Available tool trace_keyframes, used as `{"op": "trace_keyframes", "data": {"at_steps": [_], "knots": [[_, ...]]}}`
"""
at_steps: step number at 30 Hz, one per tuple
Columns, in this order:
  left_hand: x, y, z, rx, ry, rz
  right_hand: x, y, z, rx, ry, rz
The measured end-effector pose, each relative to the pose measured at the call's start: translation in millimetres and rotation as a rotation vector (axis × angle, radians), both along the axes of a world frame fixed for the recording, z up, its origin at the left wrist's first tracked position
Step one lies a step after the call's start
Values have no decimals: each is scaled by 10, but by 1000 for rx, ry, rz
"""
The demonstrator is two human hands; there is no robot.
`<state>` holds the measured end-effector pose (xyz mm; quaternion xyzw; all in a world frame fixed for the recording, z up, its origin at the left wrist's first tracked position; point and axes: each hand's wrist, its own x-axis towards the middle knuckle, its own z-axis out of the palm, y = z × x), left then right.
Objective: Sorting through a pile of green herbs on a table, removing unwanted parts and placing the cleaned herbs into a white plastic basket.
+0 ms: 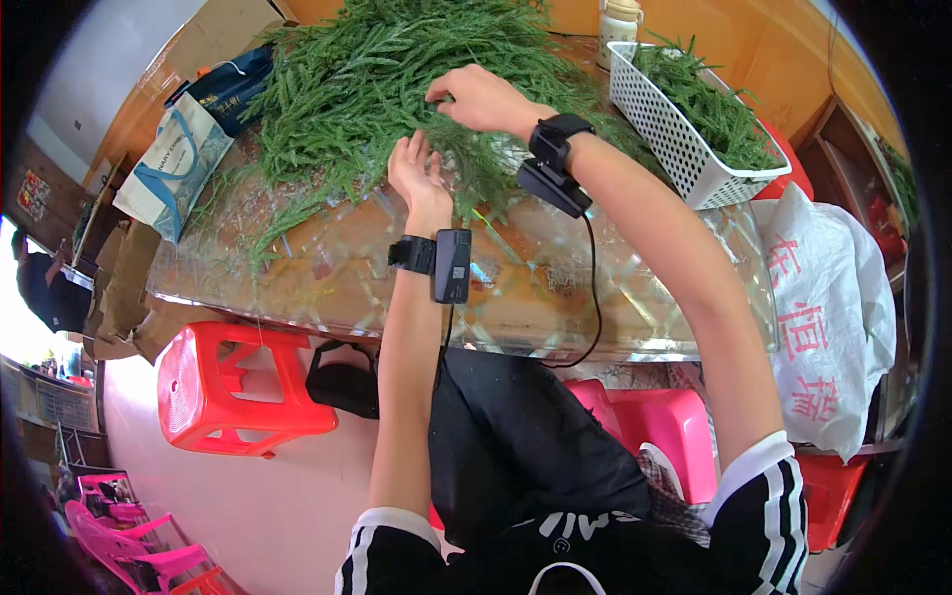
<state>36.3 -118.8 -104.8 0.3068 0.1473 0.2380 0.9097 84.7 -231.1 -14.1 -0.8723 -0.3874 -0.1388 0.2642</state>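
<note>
A large heap of green needle-leaved branches (367, 79) covers the far part of the table (357, 268). My left hand (421, 180) is palm up at the heap's near edge, its fingers loosely bent and apart. Just beyond it and to the right, my right hand (484, 99) reaches over the greenery with bent fingers, a small gap showing between thumb and forefinger. Feathery sprigs (471, 164) lie below and between the two hands; I see none gripped. Both wrists wear black straps with small dark devices, and cables run down from them.
At the far right a white perforated basket (684, 149) holds more green branches, near a pale bottle (619, 30). Bags (177, 169) stand at the left. A white woven sack (828, 317) leans at the right edge. Red stool (233, 387) and pink stool (664, 436) stand below.
</note>
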Motion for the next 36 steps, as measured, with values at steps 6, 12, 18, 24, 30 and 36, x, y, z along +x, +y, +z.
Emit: {"op": "trace_keyframes", "data": {"at_steps": [6, 12, 18, 24, 30, 36], "knots": [[-43, -59, 105, 339, -19, 54, -119, 276, 330, -225, -10, 55], [-36, -140, 177, 541, -206, 64, -279, 261, 470, -179, -750, 269], [-49, -158, 167, 740, -303, 100, -429, 71, 665, -518, -1318, 235], [-83, -219, 189, 833, -254, 103, -421, -226, 567, -847, -1527, -4], [-14, -74, 156, 551, -197, 239, -427, -756, 483, -787, -688, -103], [-18, -105, 169, 442, -146, 221, -281, -1443, 247, -372, -134, -224]]}}
